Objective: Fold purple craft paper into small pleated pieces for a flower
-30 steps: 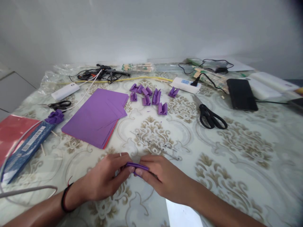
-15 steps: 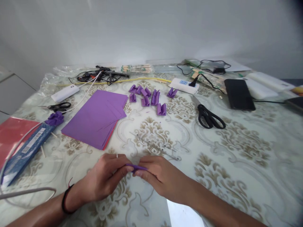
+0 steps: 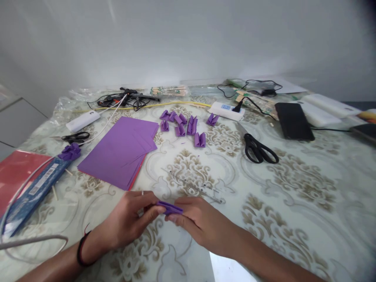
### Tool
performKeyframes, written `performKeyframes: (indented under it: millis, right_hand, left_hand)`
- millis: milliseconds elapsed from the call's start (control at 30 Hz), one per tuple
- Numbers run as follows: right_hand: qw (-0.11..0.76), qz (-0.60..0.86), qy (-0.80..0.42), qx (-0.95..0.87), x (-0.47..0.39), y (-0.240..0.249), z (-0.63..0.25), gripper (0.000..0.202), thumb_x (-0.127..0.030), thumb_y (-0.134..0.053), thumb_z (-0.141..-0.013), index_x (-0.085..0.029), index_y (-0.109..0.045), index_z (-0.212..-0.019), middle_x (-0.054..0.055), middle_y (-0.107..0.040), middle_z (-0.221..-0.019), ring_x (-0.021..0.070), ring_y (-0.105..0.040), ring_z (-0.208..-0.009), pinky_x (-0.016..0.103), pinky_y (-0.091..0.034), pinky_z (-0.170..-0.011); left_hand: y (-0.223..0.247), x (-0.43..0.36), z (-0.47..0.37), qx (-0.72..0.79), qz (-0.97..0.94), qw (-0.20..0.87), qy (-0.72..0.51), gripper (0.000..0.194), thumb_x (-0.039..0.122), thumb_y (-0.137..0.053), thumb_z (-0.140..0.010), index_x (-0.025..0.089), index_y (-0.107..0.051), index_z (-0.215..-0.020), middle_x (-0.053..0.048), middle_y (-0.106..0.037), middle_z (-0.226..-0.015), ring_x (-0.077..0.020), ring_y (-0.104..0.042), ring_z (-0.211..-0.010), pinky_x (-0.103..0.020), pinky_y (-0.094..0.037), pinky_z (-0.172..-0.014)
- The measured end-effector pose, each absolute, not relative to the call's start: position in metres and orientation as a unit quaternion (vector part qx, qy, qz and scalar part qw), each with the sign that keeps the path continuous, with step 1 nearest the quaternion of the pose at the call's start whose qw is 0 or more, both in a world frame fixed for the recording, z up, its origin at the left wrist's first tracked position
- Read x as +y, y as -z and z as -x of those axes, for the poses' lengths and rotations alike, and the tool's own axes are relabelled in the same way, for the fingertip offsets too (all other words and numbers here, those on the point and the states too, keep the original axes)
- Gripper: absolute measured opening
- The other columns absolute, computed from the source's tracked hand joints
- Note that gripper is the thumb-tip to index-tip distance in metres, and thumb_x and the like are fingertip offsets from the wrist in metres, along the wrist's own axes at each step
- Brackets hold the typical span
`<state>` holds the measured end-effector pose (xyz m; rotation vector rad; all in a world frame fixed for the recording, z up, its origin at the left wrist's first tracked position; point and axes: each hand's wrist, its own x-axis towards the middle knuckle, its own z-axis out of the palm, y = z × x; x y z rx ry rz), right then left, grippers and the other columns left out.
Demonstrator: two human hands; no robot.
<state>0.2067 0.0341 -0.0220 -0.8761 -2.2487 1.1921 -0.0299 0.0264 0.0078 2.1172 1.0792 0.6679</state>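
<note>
A small strip of folded purple paper is pinched between my two hands above the near part of the table. My left hand grips its left end between thumb and fingers. At the other end my right hand is closed on it, thumb underneath. Several folded purple paper pieces stand in a group farther back. To the left lies a stack of purple paper sheets, with smaller cut pieces on top and a red sheet showing below.
Black-handled scissors lie at the right, near a black phone. A white power strip sits behind. Smaller scissors, a white power bank and a blue package are on the left. Black glue guns lie at the back.
The folded paper has tilted in my fingers, so its layered edge shows more. Both hands keep their hold, and the view has shifted slightly.
</note>
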Motion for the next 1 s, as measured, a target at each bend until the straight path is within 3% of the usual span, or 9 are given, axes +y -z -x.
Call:
performKeyframes:
  millis: [133,233,333,433,500,567,667,800,1000]
  right_hand:
    - [0.232,0.348,-0.501,-0.758,0.034,0.017,-0.209,0.033,-0.028,-0.054,-0.108,-0.019,-0.071,-0.081,0.002,-0.07,-0.076,0.0168,-0.066,-0.071,0.028,-0.044,-0.067]
    - [0.261,0.383,-0.594,-0.658,0.042,0.015,-0.216,0.043,-0.043,-0.054,-0.108,-0.019,-0.072,-0.078,0.002,-0.07,-0.071,0.0162,-0.062,-0.065,0.028,-0.046,-0.064]
    - [0.399,0.434,-0.626,-0.511,0.06,0.016,-0.226,0.053,-0.065,-0.061,-0.1,-0.02,-0.065,-0.073,0.0,-0.063,-0.067,0.0146,-0.056,-0.058,0.029,-0.046,-0.061]
    - [0.495,0.463,-0.615,-0.403,0.076,0.021,-0.232,0.05,-0.071,-0.074,-0.088,-0.022,-0.065,-0.088,-0.002,-0.061,-0.075,0.0127,-0.049,-0.055,0.027,-0.043,-0.054]
    - [0.48,0.46,-0.623,-0.413,0.078,0.024,-0.232,0.053,-0.073,-0.071,-0.088,-0.021,-0.065,-0.091,-0.002,-0.06,-0.074,0.0138,-0.051,-0.057,0.027,-0.043,-0.052]
    - [0.437,0.446,-0.611,-0.486,0.073,0.024,-0.228,0.051,-0.071,-0.062,-0.095,-0.02,-0.065,-0.09,-0.001,-0.06,-0.072,0.0146,-0.053,-0.057,0.028,-0.045,-0.056]
    - [0.354,0.434,-0.533,-0.634,0.056,0.019,-0.221,0.039,-0.052,-0.05,-0.107,-0.02,-0.066,-0.091,0.001,-0.064,-0.075,0.0162,-0.057,-0.064,0.029,-0.044,-0.06]
    - [0.278,0.38,-0.421,-0.775,0.041,0.011,-0.215,0.027,-0.03,-0.049,-0.108,-0.021,-0.065,-0.088,0.001,-0.066,-0.078,0.0165,-0.059,-0.069,0.028,-0.041,-0.064]
    - [0.216,0.364,-0.408,-0.809,0.044,0.016,-0.212,0.025,-0.021,-0.054,-0.107,-0.019,-0.066,-0.085,0.0,-0.067,-0.078,0.0169,-0.061,-0.073,0.028,-0.043,-0.069]
  left_hand:
    - [-0.009,0.04,0.038,0.462,-0.795,0.283,-0.273,0.033,0.029,-0.05,-0.11,0.021,-0.065,-0.083,0.0,-0.067,-0.073,-0.0149,-0.062,-0.064,-0.027,-0.048,-0.063]
    - [-0.004,0.059,0.052,0.543,-0.772,0.127,-0.306,0.014,0.03,-0.057,-0.105,0.021,-0.069,-0.105,-0.007,-0.074,-0.102,-0.0246,-0.069,-0.098,-0.039,-0.054,-0.094]
    - [0.007,0.078,0.07,0.607,-0.746,0.034,-0.272,0.033,0.035,-0.062,-0.099,0.022,-0.063,-0.129,-0.015,-0.066,-0.131,-0.035,-0.06,-0.127,-0.054,-0.047,-0.113]
    - [0.02,0.093,0.088,0.646,-0.727,0.01,-0.232,0.055,0.04,-0.067,-0.096,0.023,-0.053,-0.146,-0.019,-0.054,-0.154,-0.0397,-0.051,-0.144,-0.059,-0.041,-0.12]
    - [0.028,0.1,0.098,0.669,-0.716,0.016,-0.196,0.063,0.041,-0.064,-0.097,0.019,-0.047,-0.154,-0.022,-0.046,-0.164,-0.0419,-0.046,-0.151,-0.061,-0.04,-0.122]
    - [0.034,0.105,0.105,0.672,-0.721,0.028,-0.165,0.061,0.039,-0.057,-0.101,0.016,-0.046,-0.156,-0.023,-0.048,-0.164,-0.0418,-0.045,-0.153,-0.061,-0.039,-0.124]
    - [0.038,0.111,0.111,0.672,-0.723,0.032,-0.156,0.055,0.04,-0.052,-0.103,0.016,-0.051,-0.153,-0.02,-0.055,-0.161,-0.0388,-0.049,-0.152,-0.058,-0.04,-0.125]
    - [0.035,0.113,0.115,0.664,-0.732,0.029,-0.147,0.048,0.042,-0.053,-0.103,0.018,-0.063,-0.143,-0.016,-0.062,-0.157,-0.0355,-0.057,-0.146,-0.052,-0.042,-0.125]
    - [0.025,0.112,0.117,0.656,-0.743,0.019,-0.13,0.043,0.042,-0.054,-0.104,0.019,-0.07,-0.137,-0.014,-0.066,-0.152,-0.0352,-0.063,-0.14,-0.051,-0.046,-0.121]
